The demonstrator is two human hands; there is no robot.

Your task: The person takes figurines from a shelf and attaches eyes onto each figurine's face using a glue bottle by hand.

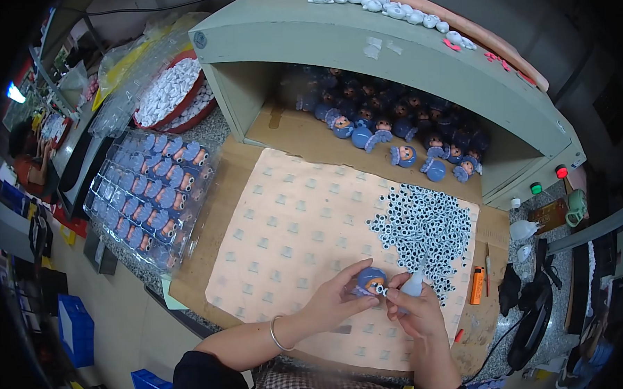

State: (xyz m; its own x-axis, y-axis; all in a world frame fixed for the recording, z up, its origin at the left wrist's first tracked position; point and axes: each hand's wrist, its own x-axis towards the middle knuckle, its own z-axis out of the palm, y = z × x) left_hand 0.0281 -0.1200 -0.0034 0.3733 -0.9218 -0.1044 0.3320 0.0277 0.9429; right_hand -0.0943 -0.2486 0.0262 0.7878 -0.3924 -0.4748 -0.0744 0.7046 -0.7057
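Note:
My left hand (333, 299) is closed around a small doll head (371, 277) with a blue hood and a ruffled collar, its face turned to the right. A white squeeze bottle (413, 284) with a thin nozzle pointing up is held in my right hand (419, 313). The right thumb and forefinger pinch together close to the doll's face, where a small black-and-white eye piece (383, 291) shows between the hands; whether it touches the face I cannot tell. Just beyond lies a spread of similar eye pieces (427, 224) on the peach cloth (278, 231).
A green metal hood (388, 48) stands at the back, with many blue-hooded doll heads (381, 125) under it. To the left are a clear tray (148, 195) of blue-hooded figures and red baskets (198, 67) of white parts. An orange lighter (477, 284) lies right.

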